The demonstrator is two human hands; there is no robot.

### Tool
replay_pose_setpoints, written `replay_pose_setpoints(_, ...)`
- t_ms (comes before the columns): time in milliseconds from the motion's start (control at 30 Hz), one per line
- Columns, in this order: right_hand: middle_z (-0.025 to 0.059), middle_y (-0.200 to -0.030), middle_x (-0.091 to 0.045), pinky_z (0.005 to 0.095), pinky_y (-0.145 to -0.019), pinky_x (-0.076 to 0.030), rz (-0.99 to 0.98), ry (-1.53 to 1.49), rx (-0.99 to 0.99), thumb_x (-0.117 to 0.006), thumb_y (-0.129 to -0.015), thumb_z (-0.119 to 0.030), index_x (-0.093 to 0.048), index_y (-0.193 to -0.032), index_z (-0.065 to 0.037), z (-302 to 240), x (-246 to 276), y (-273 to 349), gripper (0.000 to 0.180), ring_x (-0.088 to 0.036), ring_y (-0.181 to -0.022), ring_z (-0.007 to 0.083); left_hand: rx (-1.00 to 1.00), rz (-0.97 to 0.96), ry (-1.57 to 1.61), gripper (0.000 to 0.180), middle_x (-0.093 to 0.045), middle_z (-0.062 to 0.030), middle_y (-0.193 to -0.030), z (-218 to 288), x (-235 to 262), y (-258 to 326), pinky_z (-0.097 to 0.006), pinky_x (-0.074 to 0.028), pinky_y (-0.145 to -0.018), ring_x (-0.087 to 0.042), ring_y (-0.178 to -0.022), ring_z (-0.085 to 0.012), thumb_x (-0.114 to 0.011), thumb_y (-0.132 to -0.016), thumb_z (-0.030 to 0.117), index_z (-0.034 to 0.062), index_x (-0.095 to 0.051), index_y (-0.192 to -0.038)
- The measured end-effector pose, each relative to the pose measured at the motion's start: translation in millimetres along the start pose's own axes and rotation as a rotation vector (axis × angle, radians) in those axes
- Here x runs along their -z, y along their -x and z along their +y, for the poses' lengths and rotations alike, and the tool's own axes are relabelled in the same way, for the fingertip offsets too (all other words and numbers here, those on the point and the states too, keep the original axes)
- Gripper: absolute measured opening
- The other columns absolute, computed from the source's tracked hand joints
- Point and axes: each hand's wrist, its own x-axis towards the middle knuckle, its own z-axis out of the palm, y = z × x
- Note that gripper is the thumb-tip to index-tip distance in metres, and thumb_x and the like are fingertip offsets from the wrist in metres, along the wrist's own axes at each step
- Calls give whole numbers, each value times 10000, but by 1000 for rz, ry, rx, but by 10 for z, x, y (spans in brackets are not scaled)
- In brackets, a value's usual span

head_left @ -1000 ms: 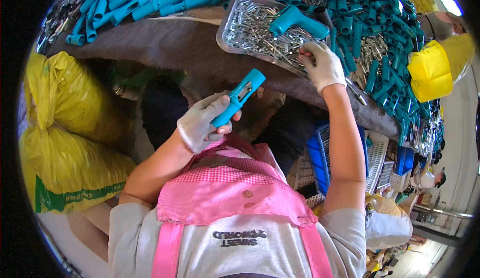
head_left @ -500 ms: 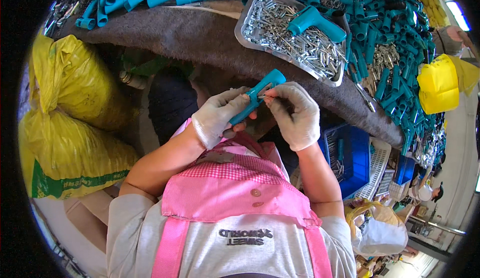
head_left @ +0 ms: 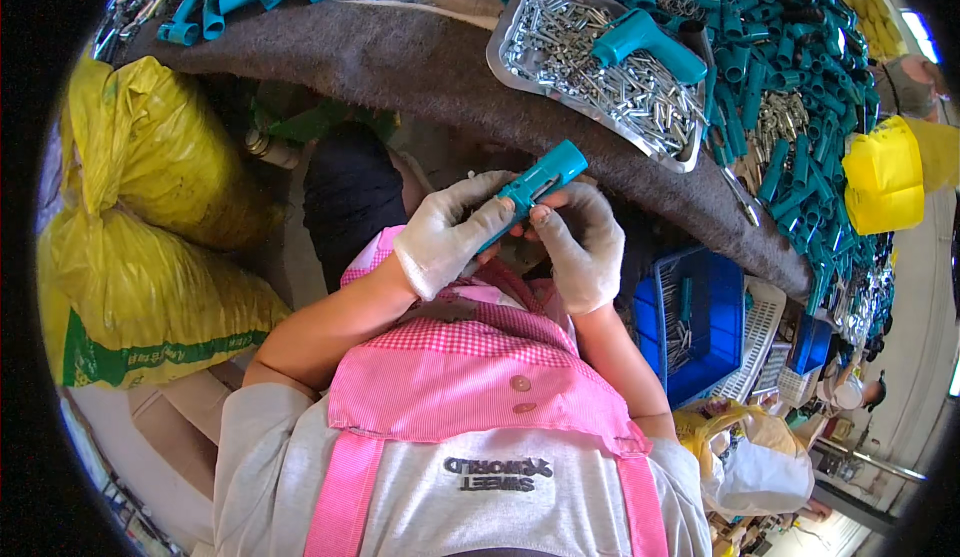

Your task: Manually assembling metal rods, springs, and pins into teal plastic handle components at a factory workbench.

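Close above the pink apron, the gloved left hand [head_left: 445, 237] grips a teal plastic handle [head_left: 535, 185] tilted up to the right, while the right hand [head_left: 583, 244] pinches at its middle. Beyond, on the counter [head_left: 400, 57], sits a metal tray [head_left: 520, 17] of small pins.

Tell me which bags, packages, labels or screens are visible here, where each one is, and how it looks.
Two yellow sacks: stacked at the person's left, bulging plastic; lower one has a green printed band.
Yellow bag: far right, on the table edge, glossy, puffed.
White bag: lower right, crumpled, with yellow wrapping.
Screens: none.
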Motion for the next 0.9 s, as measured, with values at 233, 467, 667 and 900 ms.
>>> replay_pose_setpoints(233, 70, -989, -562, 247, -681, -468, -72, -391, -281, -643, -837, -117, -416, -1228, -12, 60, -27, 24, 464, -552, -800, 129, 54, -63, 25, 368, -572, 10, -801, 43, 25, 87, -177, -358, -477, -447, -558, -38, -525, -926, 224, 40, -494, -1243)
replay_pose_setpoints(467, 44, -969, -579, 208, -591, -401, -74, -395, -306, -611, -863, -194, -458, -1223, -31, 49, -196, -25, 424, -495, -722, 92, -42, 25, 3, 371, -501, 36, -689, -60, 27, 155, -185, -309, -426, -422, -509, -45, -487, -938, 238, 75, -471, -1271)
replay_pose_setpoints(667, 24, -899, -582, 210, -603, -416, -211, -100, -335, -599, -872, -147, -509, -1107, -20, -106, -282, -320, 282, -498, -698, 75, -401, -29, -541, 516, -528, -48, -1021, -141, 288, 111, -263, -460, -660, -535, -753, -124, -473, -940, 195, 50, -249, -1381)
replay_pose_setpoints(900, 78, -891, -597, 266, -711, -468, -357, 298, -7, -630, -848, -174, -514, -1070, 14, -186, -361, -451, 313, -549, -776, 122, -384, -2, -287, 488, -486, -94, -1142, 31, 443, 156, -271, -366, -913, -462, -1037, -142, -499, -933, 227, 26, -294, -1327)
